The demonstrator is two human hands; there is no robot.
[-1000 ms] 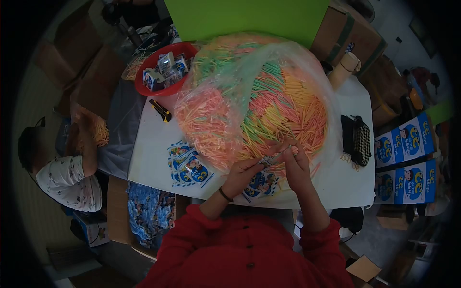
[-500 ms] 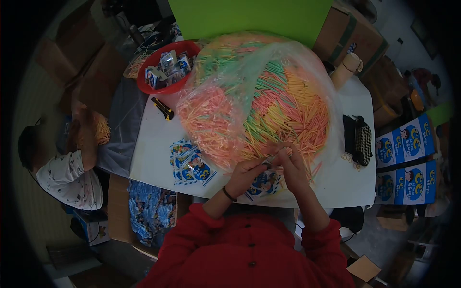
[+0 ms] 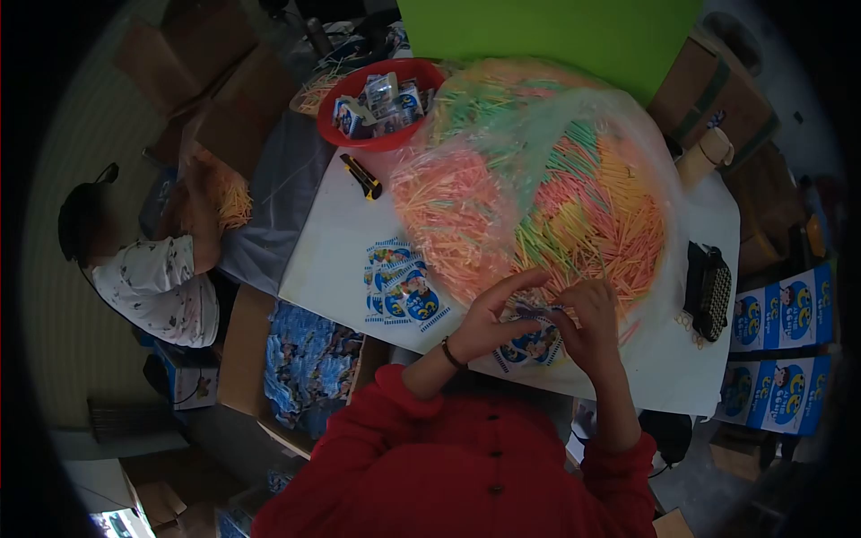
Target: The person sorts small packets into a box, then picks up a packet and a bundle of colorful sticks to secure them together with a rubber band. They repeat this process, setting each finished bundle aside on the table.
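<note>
My left hand has its index finger and thumb spread apart, close to a small blue-and-clear plastic packet. On the other side, my right hand has its fingers bent and pinched at the packet's edge; what the packet contains is too blurred to make out. Beneath both hands lie printed blue-and-white packets at the table's front edge. Just beyond the hands rests a large clear plastic bag full of thin pink, yellow, orange and green sticks.
Several printed packets lie left on the white table. A cutter knife and red bowl of packets sit farther back. At right are a black patterned pouch and beige flask. Another person works at left.
The camera view has turned, shifting the table to the right in the picture. My left fingers have spread from their earlier pinch, while my right hand stays bent near the packet.
</note>
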